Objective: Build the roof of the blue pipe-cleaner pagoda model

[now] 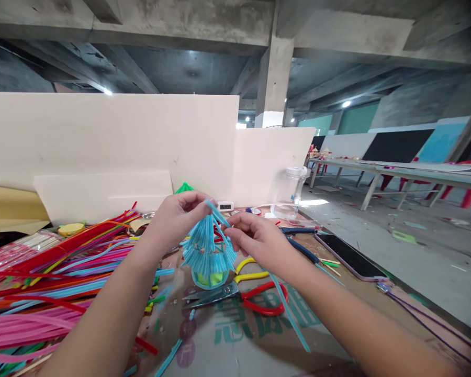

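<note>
Above the cardboard-covered table I hold a small craft piece (209, 252) made of light-blue pipe cleaners, with a yellow-green part at its base. My left hand (177, 215) pinches its top from the left. My right hand (255, 236) is closed on a blue pipe cleaner strand (220, 213) at the piece's upper right, and a long blue strand (288, 311) trails down from it toward me. Red-handled scissors (235, 296) lie on the table just below the piece.
A big pile of pink, red, blue and orange pipe cleaners (43, 293) fills the left. A dark phone (349, 257) lies at the right, a clear plastic jar (291, 192) and small digital clock (224, 206) behind. White boards (121, 141) wall the back. Table edge runs along the right.
</note>
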Demonstrator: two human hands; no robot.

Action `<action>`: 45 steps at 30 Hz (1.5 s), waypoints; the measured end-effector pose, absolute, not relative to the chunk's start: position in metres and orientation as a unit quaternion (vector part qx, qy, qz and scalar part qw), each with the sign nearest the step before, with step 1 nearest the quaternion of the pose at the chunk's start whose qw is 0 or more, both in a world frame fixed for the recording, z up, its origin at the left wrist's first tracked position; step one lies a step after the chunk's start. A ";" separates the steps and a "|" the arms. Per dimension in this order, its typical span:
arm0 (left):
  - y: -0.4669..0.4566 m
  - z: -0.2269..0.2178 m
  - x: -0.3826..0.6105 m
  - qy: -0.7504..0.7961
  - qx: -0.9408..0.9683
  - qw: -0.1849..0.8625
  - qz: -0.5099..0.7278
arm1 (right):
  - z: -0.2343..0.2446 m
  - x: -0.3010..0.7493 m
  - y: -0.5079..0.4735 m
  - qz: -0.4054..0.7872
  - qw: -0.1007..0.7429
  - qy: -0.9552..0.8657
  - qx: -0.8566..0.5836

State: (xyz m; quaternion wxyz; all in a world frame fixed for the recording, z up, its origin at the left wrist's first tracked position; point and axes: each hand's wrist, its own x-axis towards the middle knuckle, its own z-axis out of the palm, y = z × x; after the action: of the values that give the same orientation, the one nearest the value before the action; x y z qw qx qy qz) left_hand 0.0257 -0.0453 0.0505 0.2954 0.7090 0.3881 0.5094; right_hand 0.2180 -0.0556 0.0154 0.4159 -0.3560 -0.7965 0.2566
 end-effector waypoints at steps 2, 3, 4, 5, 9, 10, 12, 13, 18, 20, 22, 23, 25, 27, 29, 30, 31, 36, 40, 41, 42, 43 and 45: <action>-0.044 0.051 0.024 0.395 0.704 0.278 0.520 | 0.014 0.220 -0.052 0.156 0.409 -0.821 -0.368; -0.043 0.051 0.022 0.399 0.702 0.268 0.525 | 0.013 0.221 -0.051 0.104 0.397 -0.834 -0.370; -0.042 0.052 0.021 0.402 0.701 0.258 0.530 | 0.012 0.222 -0.049 0.059 0.380 -0.846 -0.368; -0.041 0.052 0.019 0.405 0.699 0.249 0.534 | 0.010 0.223 -0.047 0.026 0.362 -0.857 -0.366; -0.037 0.052 0.014 0.408 0.701 0.237 0.535 | -0.004 0.225 -0.040 -0.057 0.316 -0.878 -0.356; -0.036 0.052 0.013 0.408 0.705 0.236 0.530 | -0.008 0.225 -0.038 -0.082 0.307 -0.879 -0.357; -0.034 0.050 0.011 0.407 0.714 0.233 0.519 | -0.014 0.223 -0.036 -0.126 0.292 -0.879 -0.354; -0.034 0.050 0.011 0.405 0.720 0.231 0.514 | -0.015 0.222 -0.035 -0.135 0.291 -0.879 -0.353; -0.036 0.050 0.011 0.412 0.731 0.225 0.495 | -0.005 0.219 -0.037 0.011 0.370 -0.851 -0.372; -0.040 0.051 0.013 0.417 0.728 0.229 0.493 | 0.003 0.220 -0.039 0.086 0.423 -0.817 -0.382; -0.043 0.052 0.016 0.400 0.732 0.252 0.490 | 0.010 0.221 -0.042 0.133 0.458 -0.790 -0.385; -0.045 0.052 0.018 0.383 0.737 0.270 0.486 | 0.013 0.221 -0.044 0.152 0.463 -0.785 -0.384; -0.046 0.051 0.022 0.344 0.753 0.309 0.469 | 0.016 0.218 -0.049 0.189 0.443 -0.790 -0.379; -0.046 0.050 0.025 0.309 0.774 0.328 0.446 | 0.016 0.214 -0.055 0.214 0.413 -0.803 -0.373; -0.045 0.048 0.026 0.294 0.790 0.322 0.431 | 0.015 0.211 -0.059 0.223 0.391 -0.810 -0.376; -0.045 0.047 0.026 0.293 0.794 0.317 0.429 | 0.014 0.209 -0.060 0.224 0.384 -0.811 -0.380; -0.045 0.047 0.025 0.293 0.794 0.315 0.429 | 0.014 0.209 -0.060 0.226 0.379 -0.811 -0.383; -0.053 0.047 0.025 0.255 0.795 0.354 0.422 | 0.014 0.211 -0.061 0.247 0.370 -0.817 -0.367; -0.058 0.052 0.028 0.250 0.770 0.359 0.464 | 0.021 0.214 -0.070 0.273 0.353 -0.816 -0.366; -0.058 0.053 0.028 0.264 0.758 0.354 0.481 | 0.023 0.214 -0.073 0.288 0.360 -0.812 -0.357; -0.057 0.054 0.027 0.283 0.744 0.349 0.495 | 0.025 0.215 -0.075 0.308 0.373 -0.805 -0.343; -0.056 0.055 0.026 0.301 0.733 0.349 0.501 | 0.027 0.216 -0.076 0.332 0.387 -0.795 -0.328; -0.053 0.055 0.024 0.329 0.728 0.351 0.488 | 0.029 0.217 -0.077 0.376 0.409 -0.773 -0.307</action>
State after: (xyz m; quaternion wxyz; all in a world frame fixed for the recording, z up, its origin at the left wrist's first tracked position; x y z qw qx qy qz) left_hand 0.0235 -0.0531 0.0554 0.3515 0.7281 0.3294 0.4877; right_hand 0.2170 -0.0766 0.0290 0.4087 -0.3068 -0.7730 0.3758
